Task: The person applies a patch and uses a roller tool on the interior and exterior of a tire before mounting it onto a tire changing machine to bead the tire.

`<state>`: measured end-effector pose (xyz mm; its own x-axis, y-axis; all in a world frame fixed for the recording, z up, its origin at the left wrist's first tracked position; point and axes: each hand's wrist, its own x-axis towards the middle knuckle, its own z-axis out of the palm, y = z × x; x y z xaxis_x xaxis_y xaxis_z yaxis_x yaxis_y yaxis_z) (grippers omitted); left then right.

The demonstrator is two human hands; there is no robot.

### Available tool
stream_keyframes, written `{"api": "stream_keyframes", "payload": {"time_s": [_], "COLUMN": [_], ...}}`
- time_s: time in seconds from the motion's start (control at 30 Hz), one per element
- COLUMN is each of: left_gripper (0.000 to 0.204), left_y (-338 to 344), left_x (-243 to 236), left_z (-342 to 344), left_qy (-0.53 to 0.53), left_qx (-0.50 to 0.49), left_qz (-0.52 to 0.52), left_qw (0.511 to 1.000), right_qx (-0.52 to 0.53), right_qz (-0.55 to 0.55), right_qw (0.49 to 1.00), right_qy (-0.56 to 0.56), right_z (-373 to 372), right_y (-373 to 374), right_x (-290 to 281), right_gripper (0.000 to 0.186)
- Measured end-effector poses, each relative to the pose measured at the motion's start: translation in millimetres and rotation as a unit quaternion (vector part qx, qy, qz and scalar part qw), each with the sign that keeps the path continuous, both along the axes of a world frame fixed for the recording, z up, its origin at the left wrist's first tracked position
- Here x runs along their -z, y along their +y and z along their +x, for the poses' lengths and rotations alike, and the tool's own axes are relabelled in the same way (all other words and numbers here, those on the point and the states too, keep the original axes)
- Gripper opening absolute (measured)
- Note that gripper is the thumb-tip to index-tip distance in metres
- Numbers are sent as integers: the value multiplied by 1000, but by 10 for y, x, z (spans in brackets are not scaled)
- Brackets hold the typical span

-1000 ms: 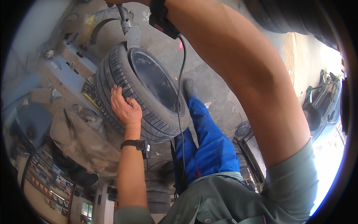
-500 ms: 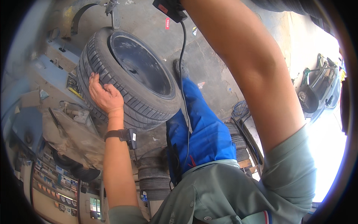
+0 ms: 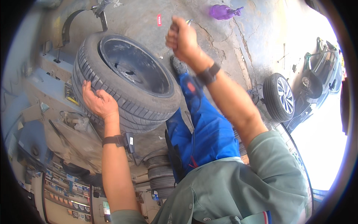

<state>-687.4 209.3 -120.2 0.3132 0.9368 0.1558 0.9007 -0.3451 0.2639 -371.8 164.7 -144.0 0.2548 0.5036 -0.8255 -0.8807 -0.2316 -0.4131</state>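
Observation:
A tyre mounted on a dark wheel rim leans tilted in front of me at the left, its rim side facing up and right. My left hand lies against the tread, fingers stretched out and slightly spread, gripping nothing. Above the floor, right of the wheel's far edge, my right hand is raised with its fingers curled in and the thumb up. No object shows in it. A black band with a small box circles my left wrist; a dark band is on the right one.
Blue-grey machinery stands left of the wheel, with a metal arm at the far side. A purple bottle lies on the floor. Another wheel with silver spokes stands at the right near a car. Stacked tyres are behind my legs.
My right hand has come down and back into view from beyond the top edge, its arm swinging leftward. The left hand stays on the tread. The purple bottle and spoked wheel have become visible.

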Motion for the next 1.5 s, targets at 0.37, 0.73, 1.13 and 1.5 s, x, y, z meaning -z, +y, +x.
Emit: {"api": "stream_keyframes", "payload": {"time_s": [0.37, 0.73, 1.13, 1.5], "left_gripper": [43, 43, 44, 40], "left_y": [-30, -112, -211, -236], "left_x": [-14, -41, -21, -96], "left_z": [-157, -235, -427, -332], "left_qy": [-53, -87, -94, -87], "left_qx": [-23, -54, -4, 21], "left_qz": [-69, -113, -81, -53], "left_qw": [996, 988, 992, 995], "right_qx": [132, 140, -246, -267], "right_qz": [-49, 54, -139, -164], "right_qw": [973, 973, 925, 864], "right_qy": [183, 175, -254, -394], "right_z": [-1498, -2022, -1839, -2536], "right_y": [-1409, -1648, -2008, -1822], "right_x": [66, 38, -116, -165], "right_gripper": [35, 37, 38, 38]}}
